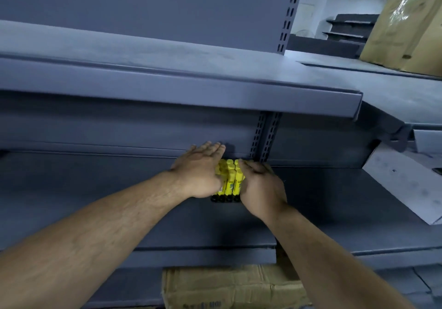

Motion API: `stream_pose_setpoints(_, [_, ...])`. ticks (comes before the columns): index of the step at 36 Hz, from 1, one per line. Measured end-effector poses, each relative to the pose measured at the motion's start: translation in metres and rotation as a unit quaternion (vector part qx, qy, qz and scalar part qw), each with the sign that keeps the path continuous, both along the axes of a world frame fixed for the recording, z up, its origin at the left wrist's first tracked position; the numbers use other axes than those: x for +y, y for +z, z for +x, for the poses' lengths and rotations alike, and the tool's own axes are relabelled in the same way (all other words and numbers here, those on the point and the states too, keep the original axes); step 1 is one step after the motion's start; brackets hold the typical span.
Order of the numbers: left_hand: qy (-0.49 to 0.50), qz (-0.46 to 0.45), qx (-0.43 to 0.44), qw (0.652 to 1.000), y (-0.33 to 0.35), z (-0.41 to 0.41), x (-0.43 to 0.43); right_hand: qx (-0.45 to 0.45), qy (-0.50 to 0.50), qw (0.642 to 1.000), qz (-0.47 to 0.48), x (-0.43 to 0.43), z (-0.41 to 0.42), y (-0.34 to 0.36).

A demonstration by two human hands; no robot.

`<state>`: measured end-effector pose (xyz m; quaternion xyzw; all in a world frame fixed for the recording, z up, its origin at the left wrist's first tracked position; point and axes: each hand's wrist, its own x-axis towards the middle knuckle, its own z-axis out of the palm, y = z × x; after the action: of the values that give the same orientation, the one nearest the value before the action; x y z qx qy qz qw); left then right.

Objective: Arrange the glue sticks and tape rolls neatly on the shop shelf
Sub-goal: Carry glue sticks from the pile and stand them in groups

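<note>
Head view: a small cluster of yellow plastic glue sticks with black bases [229, 182] stands upright on the dark blue-grey metal shelf board [100, 189], close to the back panel and just left of the grey slotted upright post [265, 136]. The sticks are packed tightly in short rows, touching one another, with the yellow caps up and the black bases in a line along the near edge. Printed labels show on the tubes, too small to read.

Both hands bracket the cluster. The left hand [203, 172] is flat, fingers straight and together, pressing against the cluster's left side, the fingertips reaching past it toward the back panel. The right hand [262, 185] presses against the right side, its fingers [253, 168] lying along the sticks and slightly bent near the caps. The two hands are apart, with only the glue sticks between them.

A second blue-grey shelf board [167, 81] overhangs just above. Below the lower shelf's front lip sits a creased brown cardboard box [227, 287]; its contents are hidden. To the right a flat white board [404, 184] lies tilted on the neighbouring shelf. Far up on the right stands a brown cardboard carton wrapped in clear film [406, 33], closed.
</note>
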<state>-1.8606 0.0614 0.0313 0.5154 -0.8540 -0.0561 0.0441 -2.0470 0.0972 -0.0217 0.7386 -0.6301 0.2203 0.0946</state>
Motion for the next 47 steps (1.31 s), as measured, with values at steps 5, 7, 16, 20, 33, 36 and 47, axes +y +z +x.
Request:
stream_pose_setpoints(5, [0.047,0.006,0.001,0.999,-0.005,0.017,0.016,-0.028,0.083,0.993,-0.076,-0.008,0.022,0.008])
stream_pose_setpoints(7, [0.068,0.004,-0.006,0.998,-0.007,0.029,0.024,-0.024,0.102,0.992,-0.068,-0.010,0.034,0.007])
stream_pose_setpoints(16, [0.152,-0.023,-0.037,0.987,-0.013,0.127,0.065,-0.027,0.157,0.987,0.007,-0.004,0.131,0.006])
stream_pose_setpoints(20, [0.190,-0.026,-0.029,0.981,-0.013,0.182,0.083,-0.016,0.194,0.980,0.027,0.002,0.188,0.008])
stream_pose_setpoints(33, [0.296,-0.046,-0.013,0.954,-0.025,0.451,0.168,0.013,0.313,0.948,0.052,0.056,0.472,0.019])
stream_pose_setpoints(36, [0.331,-0.053,-0.012,0.942,-0.029,0.517,0.186,0.012,0.346,0.936,0.064,0.067,0.544,0.021])
stream_pose_setpoints(47, [0.450,-0.060,0.010,0.891,-0.039,0.697,0.225,0.034,0.461,0.881,0.100,0.075,0.765,0.010])
